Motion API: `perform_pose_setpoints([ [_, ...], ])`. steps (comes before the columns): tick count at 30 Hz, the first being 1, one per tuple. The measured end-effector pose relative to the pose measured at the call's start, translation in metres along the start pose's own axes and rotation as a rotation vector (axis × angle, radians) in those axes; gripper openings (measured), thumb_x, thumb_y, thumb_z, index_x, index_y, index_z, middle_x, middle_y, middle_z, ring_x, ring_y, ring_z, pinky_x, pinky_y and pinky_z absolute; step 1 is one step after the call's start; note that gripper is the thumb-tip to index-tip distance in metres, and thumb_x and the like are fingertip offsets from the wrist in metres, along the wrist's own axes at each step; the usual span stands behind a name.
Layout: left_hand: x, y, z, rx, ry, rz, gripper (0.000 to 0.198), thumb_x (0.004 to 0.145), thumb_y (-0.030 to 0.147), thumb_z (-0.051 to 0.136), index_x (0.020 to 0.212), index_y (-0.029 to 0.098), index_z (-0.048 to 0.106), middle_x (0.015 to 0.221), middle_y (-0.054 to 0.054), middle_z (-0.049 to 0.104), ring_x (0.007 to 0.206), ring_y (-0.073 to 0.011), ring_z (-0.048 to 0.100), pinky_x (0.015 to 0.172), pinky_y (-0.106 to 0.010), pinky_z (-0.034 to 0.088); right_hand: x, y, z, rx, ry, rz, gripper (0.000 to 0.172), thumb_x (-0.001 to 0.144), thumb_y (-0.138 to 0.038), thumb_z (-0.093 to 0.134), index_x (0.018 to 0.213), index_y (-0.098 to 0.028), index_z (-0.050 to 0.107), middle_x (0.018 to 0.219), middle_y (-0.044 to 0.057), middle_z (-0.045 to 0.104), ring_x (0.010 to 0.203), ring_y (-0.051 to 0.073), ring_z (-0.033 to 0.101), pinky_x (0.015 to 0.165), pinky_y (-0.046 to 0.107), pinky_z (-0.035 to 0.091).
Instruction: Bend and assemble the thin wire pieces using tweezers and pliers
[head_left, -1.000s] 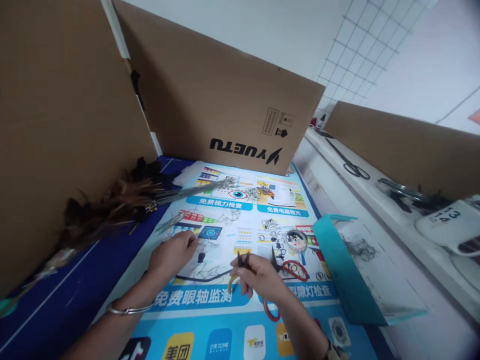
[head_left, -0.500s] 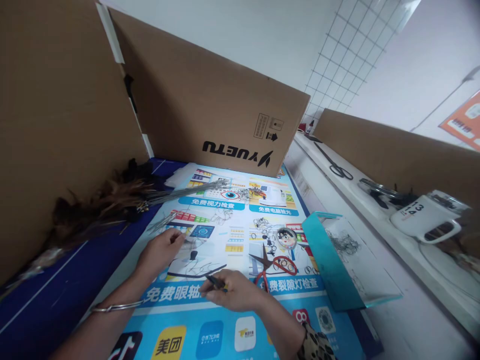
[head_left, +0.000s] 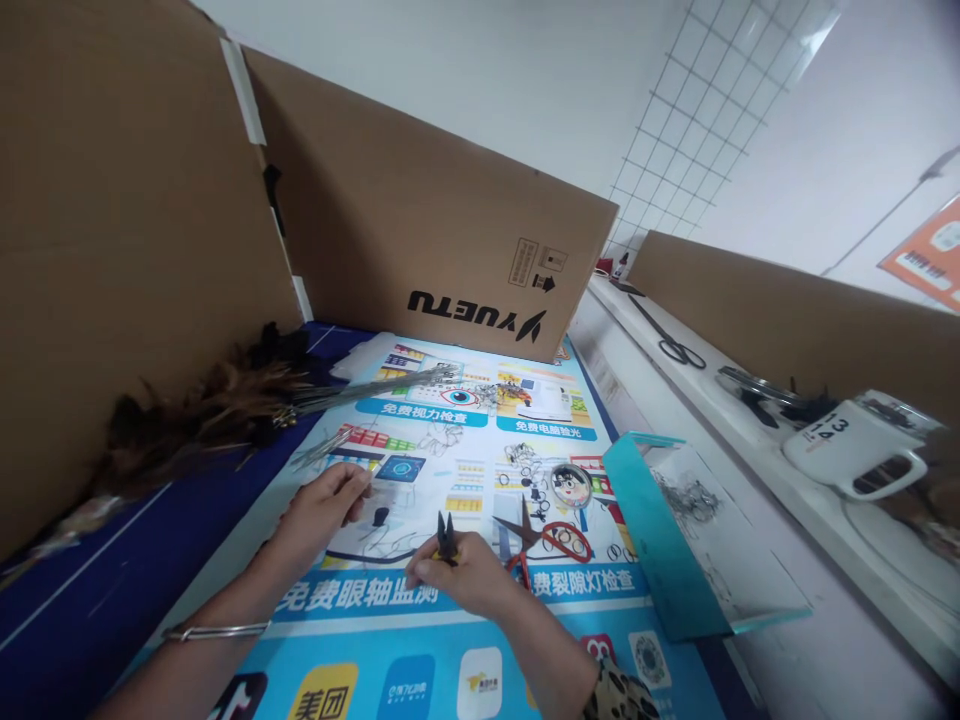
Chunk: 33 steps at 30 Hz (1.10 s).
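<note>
In the head view my right hand is closed round a pair of pliers, their dark jaws pointing up and away from me. My left hand hovers over the printed mat, thumb and fingers pinched together; whatever is between them is too small or hidden to name. Thin loose wire pieces lie on the mat between the two hands. Just right of the pliers are scissors with red handles, blades spread. Beyond them sit a round cartoon-face piece and several small black rings.
A bundle of thin metal stems leads to dark brown feathers at the left. On the right stands a teal box with tangled wire inside. Cardboard panels wall the back and left. A white mug rests on the ledge.
The pliers have swung from pointing left to pointing upward in my right hand. My left hand stays pinched in nearly the same place. The camera view has shifted slightly.
</note>
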<state>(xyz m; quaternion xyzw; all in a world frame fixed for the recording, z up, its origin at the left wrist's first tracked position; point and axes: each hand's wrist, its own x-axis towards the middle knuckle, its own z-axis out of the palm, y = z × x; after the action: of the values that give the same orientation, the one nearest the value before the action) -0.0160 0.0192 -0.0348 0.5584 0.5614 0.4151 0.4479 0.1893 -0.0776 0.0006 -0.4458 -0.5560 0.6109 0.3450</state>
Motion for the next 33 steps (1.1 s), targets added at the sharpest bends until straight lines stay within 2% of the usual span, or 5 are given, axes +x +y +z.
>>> perform_pose_setpoints([
  [8,-0.008,0.004,0.004,-0.119,-0.070,0.074,0.032,0.078,0.050,0.049,0.074,0.018,0.049,0.053,0.005,0.046,0.044,-0.0087,0.038,0.043,-0.019,0.030,0.009,0.001,-0.006,0.113,0.349,-0.052,0.026,0.073,-0.041,0.061,0.078,-0.015,0.061,0.067,0.001,0.062,0.048,0.007,0.043,0.046,0.020,0.033],
  [15,-0.030,0.021,0.018,-0.078,-0.204,0.115,0.030,0.081,0.047,0.046,0.073,0.018,0.048,0.052,0.005,0.044,0.045,-0.0093,0.038,0.045,-0.019,0.031,0.012,0.011,-0.009,0.154,0.378,-0.078,0.039,0.067,-0.040,0.068,0.096,-0.014,0.061,0.059,-0.002,0.057,0.048,0.007,0.042,0.045,0.019,0.031],
  [23,-0.042,0.028,0.026,-0.160,-0.297,0.121,0.023,0.083,0.040,0.046,0.075,0.018,0.048,0.053,0.006,0.044,0.046,-0.0090,0.039,0.045,-0.018,0.032,0.010,0.003,-0.006,0.084,0.395,-0.049,0.020,0.071,-0.034,0.064,0.074,-0.015,0.060,0.057,-0.002,0.055,0.045,0.006,0.039,0.043,0.019,0.029],
  [28,-0.041,0.025,0.024,-0.090,-0.299,0.142,0.020,0.083,0.037,0.048,0.078,0.018,0.050,0.061,0.003,0.050,0.048,-0.0091,0.043,0.046,-0.019,0.035,0.009,0.001,-0.008,0.117,0.414,-0.034,0.022,0.074,-0.036,0.062,0.075,-0.014,0.058,0.056,-0.001,0.054,0.045,0.006,0.038,0.043,0.019,0.028],
  [33,-0.039,0.028,0.022,-0.038,-0.275,0.161,0.015,0.080,0.033,0.051,0.076,0.018,0.050,0.057,0.005,0.046,0.049,-0.0093,0.043,0.047,-0.018,0.035,0.009,-0.001,-0.008,0.133,0.389,-0.027,0.024,0.078,-0.037,0.058,0.079,-0.014,0.057,0.059,0.000,0.055,0.044,0.005,0.037,0.043,0.020,0.026],
])
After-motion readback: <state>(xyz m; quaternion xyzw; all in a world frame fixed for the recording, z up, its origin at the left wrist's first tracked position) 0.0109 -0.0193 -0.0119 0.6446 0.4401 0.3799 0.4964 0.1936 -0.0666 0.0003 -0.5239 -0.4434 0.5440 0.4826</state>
